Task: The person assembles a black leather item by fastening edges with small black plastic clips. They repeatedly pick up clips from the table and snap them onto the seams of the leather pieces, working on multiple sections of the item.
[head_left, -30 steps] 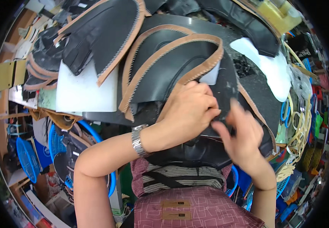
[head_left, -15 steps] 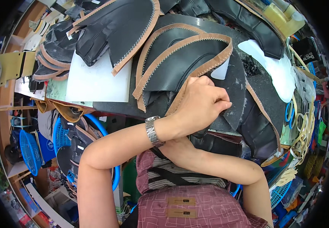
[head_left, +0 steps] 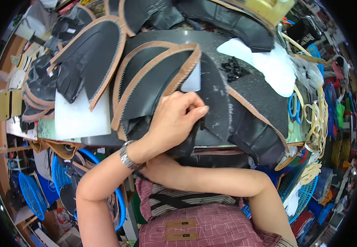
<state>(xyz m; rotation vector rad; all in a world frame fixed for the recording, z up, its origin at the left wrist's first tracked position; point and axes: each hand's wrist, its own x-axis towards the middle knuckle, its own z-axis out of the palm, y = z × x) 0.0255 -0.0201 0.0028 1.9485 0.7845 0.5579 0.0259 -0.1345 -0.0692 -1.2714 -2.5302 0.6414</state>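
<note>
- Trim (head_left: 184, 72), tan with a zigzag-stitched edge, borders the curved black panel (head_left: 145, 95) that we have before us, at the near middle of the dark work surface (head_left: 269, 99).
- Our left hand (head_left: 174, 117) grasps this panel at its trimmed edge; the fingers curl in, and the thumb tip bends against the forefinger.
- Our right hand (head_left: 158, 168) passes under the left wrist, close to our body; its fingers are hidden, so we cannot tell whether they hold anything.
- On the left wrist we wear a metal-banded watch (head_left: 128, 155).
- Just beyond the left hand we see a small white piece (head_left: 193, 80), partly covered by the trim.
- To our right lies another black piece (head_left: 254, 131) with a tan border.
- To our left, a tan-edged panel (head_left: 99, 53) partly overlaps a white sheet (head_left: 83, 119).
- Farther off, black scraps (head_left: 233, 70) lie near a larger white piece (head_left: 265, 61).
</note>
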